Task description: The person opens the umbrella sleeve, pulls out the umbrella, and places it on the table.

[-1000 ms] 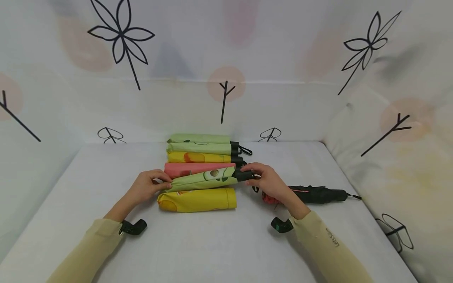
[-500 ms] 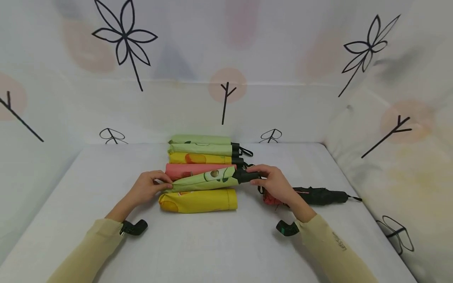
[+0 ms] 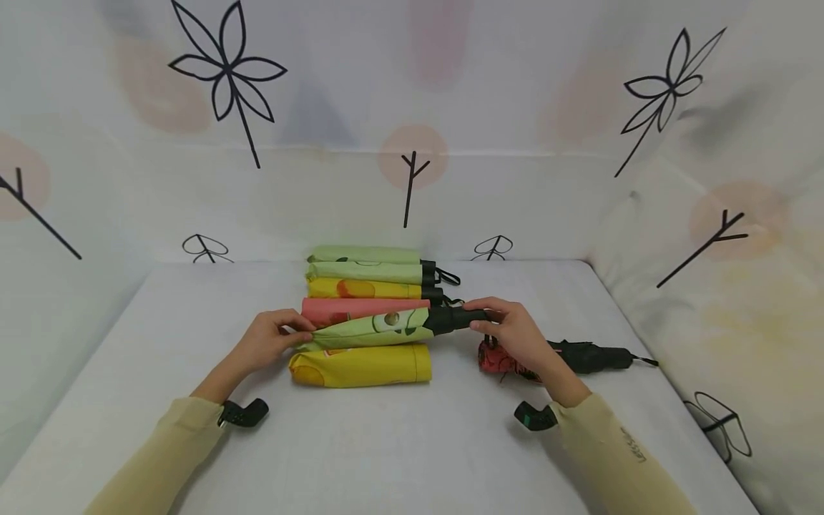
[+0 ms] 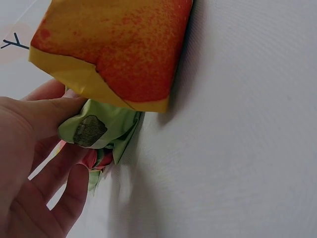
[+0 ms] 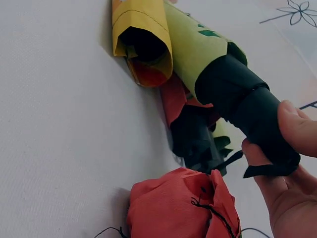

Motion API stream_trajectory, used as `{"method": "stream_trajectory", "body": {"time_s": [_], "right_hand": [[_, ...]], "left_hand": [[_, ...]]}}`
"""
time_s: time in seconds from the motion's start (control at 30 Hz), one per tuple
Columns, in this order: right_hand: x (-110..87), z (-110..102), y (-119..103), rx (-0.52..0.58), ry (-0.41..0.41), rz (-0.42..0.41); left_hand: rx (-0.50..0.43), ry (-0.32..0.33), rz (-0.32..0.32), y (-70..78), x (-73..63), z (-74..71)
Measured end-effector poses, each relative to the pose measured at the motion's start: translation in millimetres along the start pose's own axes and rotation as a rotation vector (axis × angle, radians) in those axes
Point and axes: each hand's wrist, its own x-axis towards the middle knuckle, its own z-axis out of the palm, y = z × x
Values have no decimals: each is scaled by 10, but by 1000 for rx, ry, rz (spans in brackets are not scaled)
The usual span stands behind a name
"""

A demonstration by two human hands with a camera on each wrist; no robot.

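Note:
A folded umbrella in a light-green avocado-print sleeve [image 3: 367,330] lies slightly tilted across the middle of the head view. My left hand [image 3: 273,337] pinches the sleeve's closed left end between thumb and fingers. At the other end, my right hand [image 3: 515,336] grips the tip of the black umbrella handle [image 3: 458,320], which sticks out of the sleeve's mouth. The right wrist view shows the thumb and fingers around this handle [image 5: 247,109] and a short strap beside them. Just in front lies a yellow sleeve [image 3: 360,365]; its open mouth [image 5: 143,62] looks hollow.
Behind the held umbrella lie a pink-sleeved umbrella [image 3: 347,309], a yellow one [image 3: 363,288] and two green ones [image 3: 367,272] in a row. A loose red and black umbrella [image 3: 589,356] lies right, partly behind my right forearm. Printed cloth walls [image 3: 502,200] enclose the white table [image 3: 386,450].
My right hand has moved to the right with the black handle, and more of the handle shows outside the green sleeve. My left hand has stayed at the sleeve's left end.

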Motion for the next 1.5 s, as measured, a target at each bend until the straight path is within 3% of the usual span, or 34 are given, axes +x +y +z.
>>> {"method": "stream_trajectory", "body": {"time_s": [0.2, 0.7, 1.5], "right_hand": [[-24, -52, -7, 16, 37, -27], [-65, -196, -16, 66, 71, -76], [-271, -571, 92, 74, 174, -45]], "left_hand": [[15, 2, 35, -1, 5, 2], [22, -3, 47, -6, 19, 25], [9, 4, 35, -18, 19, 31]]}}
